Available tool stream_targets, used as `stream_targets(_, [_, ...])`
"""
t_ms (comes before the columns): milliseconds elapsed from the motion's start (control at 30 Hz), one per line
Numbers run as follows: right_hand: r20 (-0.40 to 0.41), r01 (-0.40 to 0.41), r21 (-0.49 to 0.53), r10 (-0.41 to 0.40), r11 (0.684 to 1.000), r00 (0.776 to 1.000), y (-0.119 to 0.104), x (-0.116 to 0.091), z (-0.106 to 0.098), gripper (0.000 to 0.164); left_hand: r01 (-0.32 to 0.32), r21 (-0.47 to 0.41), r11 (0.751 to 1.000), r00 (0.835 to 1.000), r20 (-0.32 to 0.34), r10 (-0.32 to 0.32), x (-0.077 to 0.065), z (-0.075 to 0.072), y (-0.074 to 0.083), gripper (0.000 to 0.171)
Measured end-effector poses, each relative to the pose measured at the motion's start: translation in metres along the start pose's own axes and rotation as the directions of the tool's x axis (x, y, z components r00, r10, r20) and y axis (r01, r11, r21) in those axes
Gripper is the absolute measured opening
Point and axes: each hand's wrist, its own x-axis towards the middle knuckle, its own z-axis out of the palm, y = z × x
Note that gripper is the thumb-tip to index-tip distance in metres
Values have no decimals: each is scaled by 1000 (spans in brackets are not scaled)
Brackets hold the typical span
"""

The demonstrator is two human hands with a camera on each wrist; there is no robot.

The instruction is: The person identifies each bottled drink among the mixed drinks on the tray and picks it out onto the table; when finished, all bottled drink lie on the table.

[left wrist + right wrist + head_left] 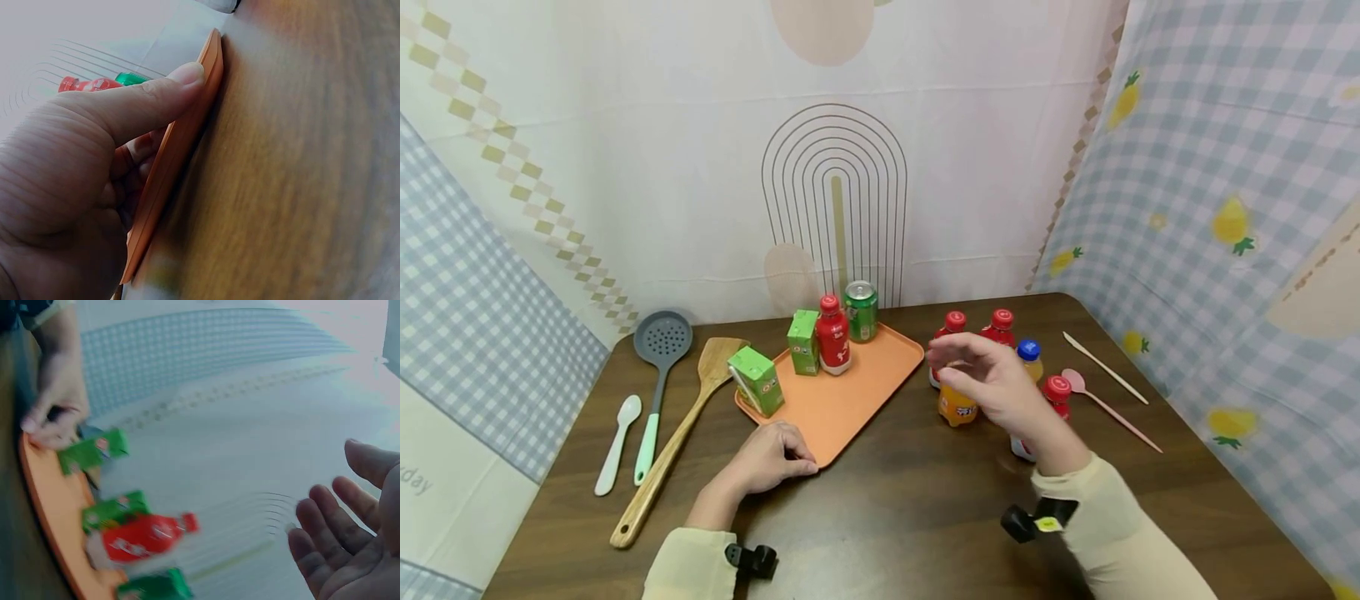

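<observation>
My left hand (767, 458) holds the near edge of an orange tray (853, 408), its thumb against the rim (209, 78) and its other fingers curled. On the tray stand two green drink cartons (805, 343), a red bottle (834, 333) with a white base and a green can (862, 313). My right hand (996, 383), fingers parted and gently bent, holds nothing; in the head view it overlaps a group of bottles. Among them are an orange soda bottle (957, 408), several red-capped bottles (1002, 325) and a blue-capped one (1030, 354), partly hidden by the hand.
Left of the tray lie a wooden spatula (670, 450), a grey skimmer (662, 340) with a mint handle and a white spoon (618, 450). On the right are a pink spoon (1108, 408) and a pale thin stick (1105, 367). Patterned cloth hangs behind the table.
</observation>
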Motion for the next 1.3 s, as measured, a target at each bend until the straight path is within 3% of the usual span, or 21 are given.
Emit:
stream_targets(100, [-24, -51, 54, 53, 997, 998, 15, 19, 24, 31, 2, 2, 1000, 1000, 3, -2, -2, 1, -1, 9])
stream_targets(233, [-58, -86, 54, 89, 995, 994, 25, 45, 52, 31, 3, 8, 1000, 1000, 5, -3, -2, 2, -2, 9])
stream_targets(500, [-146, -46, -15, 43, 999, 988, 56, 98, 86, 36, -6, -2, 1000, 1000, -1, 6, -1, 6, -2, 9])
stream_targets(633, [-159, -48, -27, 43, 998, 986, 71, 122, 93, 39, -6, 1, 1000, 1000, -2, 6, -1, 7, -1, 9])
stream_targets(900, [-136, -150, 12, 150, 989, 979, 118, 155, 99, 40, -11, 1, 1000, 1000, 0, 11, 1, 7, 1, 9])
stream_targets(1100, [-128, -159, 67, 166, 985, 978, 127, 162, 102, 35, -37, 21, 999, 999, -17, 37, 4, 4, 1, 10])
stream_targets(1300, [-88, -171, 97, 180, 980, 980, 125, 164, 103, 37, -13, 19, 1000, 1000, -1, 13, 3, -1, -1, 11])
